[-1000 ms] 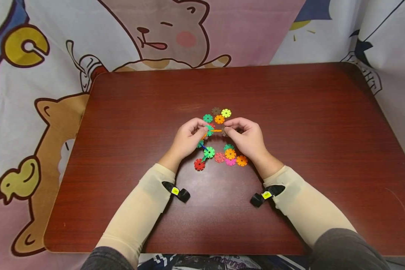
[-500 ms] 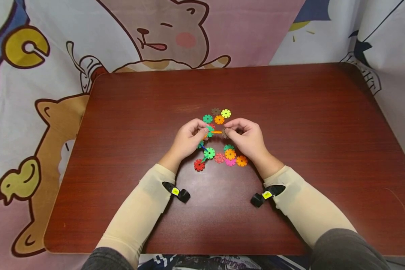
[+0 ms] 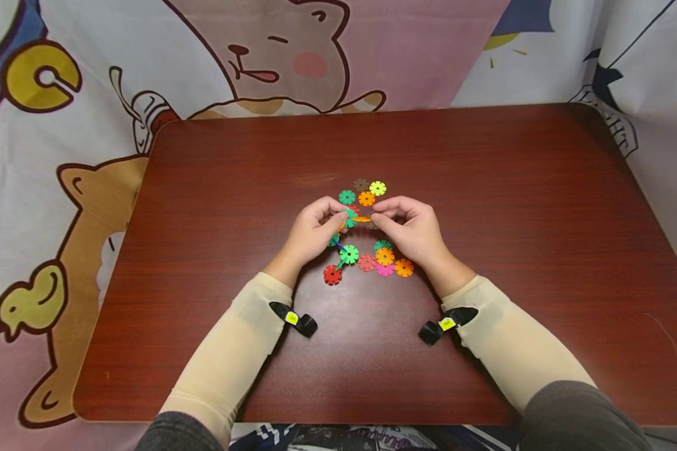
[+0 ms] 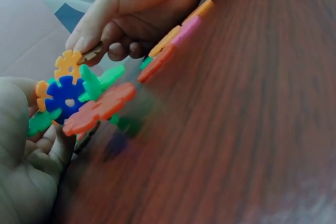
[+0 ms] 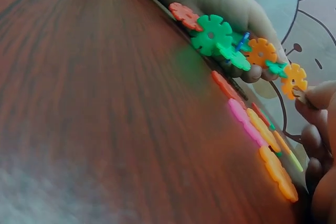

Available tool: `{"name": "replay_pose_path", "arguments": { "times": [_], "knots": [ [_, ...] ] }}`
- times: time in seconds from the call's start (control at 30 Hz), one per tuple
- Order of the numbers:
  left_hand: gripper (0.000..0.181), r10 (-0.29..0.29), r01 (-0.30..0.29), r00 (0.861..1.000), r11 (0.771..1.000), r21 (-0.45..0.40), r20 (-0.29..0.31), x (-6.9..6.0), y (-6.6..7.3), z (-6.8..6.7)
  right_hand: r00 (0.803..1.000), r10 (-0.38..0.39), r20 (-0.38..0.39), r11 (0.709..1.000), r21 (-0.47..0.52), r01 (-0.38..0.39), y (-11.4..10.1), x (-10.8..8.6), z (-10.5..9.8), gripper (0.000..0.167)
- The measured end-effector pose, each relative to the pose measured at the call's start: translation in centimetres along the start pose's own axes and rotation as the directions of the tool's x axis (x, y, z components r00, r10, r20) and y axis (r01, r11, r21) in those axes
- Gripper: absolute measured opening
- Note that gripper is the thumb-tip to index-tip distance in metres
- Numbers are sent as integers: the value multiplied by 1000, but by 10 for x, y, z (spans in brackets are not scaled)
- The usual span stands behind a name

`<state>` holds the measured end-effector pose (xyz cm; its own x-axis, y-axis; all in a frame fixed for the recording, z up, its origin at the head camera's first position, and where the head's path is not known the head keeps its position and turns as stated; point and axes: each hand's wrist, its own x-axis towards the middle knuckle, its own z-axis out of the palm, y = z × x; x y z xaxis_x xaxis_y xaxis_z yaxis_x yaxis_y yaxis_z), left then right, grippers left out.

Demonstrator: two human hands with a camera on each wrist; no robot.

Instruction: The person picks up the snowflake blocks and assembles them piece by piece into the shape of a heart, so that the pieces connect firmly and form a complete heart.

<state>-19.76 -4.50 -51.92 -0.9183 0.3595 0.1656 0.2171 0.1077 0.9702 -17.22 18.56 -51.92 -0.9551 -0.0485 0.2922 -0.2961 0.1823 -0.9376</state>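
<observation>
A chain of slotted plastic snowflake discs hangs from my left hand, whose thumb and fingers pinch it near a green disc. A red disc is at its near end, followed by a bright green disc and a blue disc. At the other end, an orange disc stands edge-on to the head view. My right hand pinches a brown disc between thumb and finger, against the orange disc's edge. Fingers hide part of the brown disc, so how deep the slots meet cannot be seen.
Loose discs lie flat on the brown table. Beyond the hands are a yellow disc, an orange disc and others. Nearer lie a pink disc, an orange disc and several more. A printed cloth hangs behind.
My right fingertips have shifted slightly left with the brown disc, closer to the orange disc. The left hand keeps its grip on the chain almost in place.
</observation>
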Motion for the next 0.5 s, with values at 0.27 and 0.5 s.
{"name": "replay_pose_path", "arguments": {
  "times": [0.27,0.5],
  "knots": [
    [9,8,-8,1000,1000,-12,1,0,1,1,1000,4,22,1000,-20,-4,1,0,-3,15],
    [9,-21,21,1000,1000,21,-12,-1,0,1,1000,7,18,996,-86,-5,1,0,3,19]
  ]
}}
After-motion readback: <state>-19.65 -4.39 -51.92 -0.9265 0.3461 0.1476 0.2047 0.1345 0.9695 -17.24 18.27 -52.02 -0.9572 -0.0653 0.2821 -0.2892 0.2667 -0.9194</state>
